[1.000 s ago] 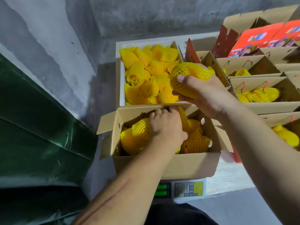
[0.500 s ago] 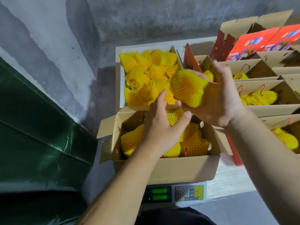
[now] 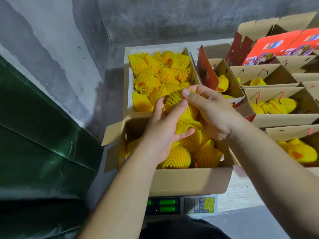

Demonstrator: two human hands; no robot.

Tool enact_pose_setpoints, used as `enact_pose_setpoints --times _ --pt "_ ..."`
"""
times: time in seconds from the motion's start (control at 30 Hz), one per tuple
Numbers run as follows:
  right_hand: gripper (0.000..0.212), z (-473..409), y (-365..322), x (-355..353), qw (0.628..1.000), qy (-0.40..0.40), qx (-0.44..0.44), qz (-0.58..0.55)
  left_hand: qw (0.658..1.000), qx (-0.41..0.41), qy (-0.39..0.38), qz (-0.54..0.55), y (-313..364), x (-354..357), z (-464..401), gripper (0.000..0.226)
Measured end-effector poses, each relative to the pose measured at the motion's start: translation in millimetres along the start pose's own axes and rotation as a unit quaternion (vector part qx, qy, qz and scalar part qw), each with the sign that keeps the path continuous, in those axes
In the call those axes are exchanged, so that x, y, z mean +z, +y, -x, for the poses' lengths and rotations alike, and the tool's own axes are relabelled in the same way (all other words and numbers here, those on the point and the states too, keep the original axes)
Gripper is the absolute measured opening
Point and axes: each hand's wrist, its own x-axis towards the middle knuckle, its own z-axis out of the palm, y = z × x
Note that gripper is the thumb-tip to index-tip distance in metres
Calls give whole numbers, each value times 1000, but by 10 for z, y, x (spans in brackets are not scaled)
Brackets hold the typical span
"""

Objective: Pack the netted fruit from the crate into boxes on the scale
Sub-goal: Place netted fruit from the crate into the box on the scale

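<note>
Head view: nearest to the person is the electronic scale [image 3: 181,205], its green display lit, and on it stands the open cardboard box [image 3: 186,181], already holding several fruits in yellow foam net. Just above this box both hands meet on one netted fruit [image 3: 183,116]. The left hand [image 3: 164,131] cups it from below and from the side with curled fingers; the right hand [image 3: 212,111] has its thumb and fingers curled around the top and pinches the net there. To do this step well, I think the net should be pulled even over the fruit before it goes down. The fruit is then best lowered into a free gap between the others, not dropped, because such fruit bruises easily, and the display should be read only with the hands off the box. Behind the box, the white crate [image 3: 129,94] is full of netted fruit. To the right, other boxes [image 3: 283,118] are partly filled.
</note>
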Motion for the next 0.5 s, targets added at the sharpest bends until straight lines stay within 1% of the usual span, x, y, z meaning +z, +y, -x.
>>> enact_pose_setpoints --times 0.07,0.1,0.17,0.2,0.23,0.27,0.3,0.33,0.4,0.47,0.5 --pt "11 -24 4 15 999 28 -11 -20 1000 3 -1 -10 5 -38 -10 72" --pt "11 -33 8 23 998 54 -18 -16 999 15 1 -37 4 -60 -13 68" --pt "14 -52 33 31 993 113 -1 25 991 73 21 -110 -21 -53 -13 50" --pt "19 -50 52 31 990 126 28 48 982 114 42 -144 -38 -30 -12 41" --pt "28 -25 68 43 989 116 68 57 968 163 63 -180 -53 -2 -4 36" --pt "39 7 94 50 989 85 105 53 951 214 69 -211 -68 33 15 30" --pt "47 60 108 65 990 54 122 44 938 250 62 -234 -81 60 48 26" --pt "51 108 127 71 992 35 115 45 927 272 47 -252 -86 83 92 24" --pt "48 201 108 68 995 40 67 61 914 280 14 -291 -62 85 185 29" --pt "41 314 58 37 991 93 -25 94 912 263 -21 -315 25 19 299 38" --pt "38 391 32 14 974 134 -102 150 907 262 -27 -329 84 -61 361 39"
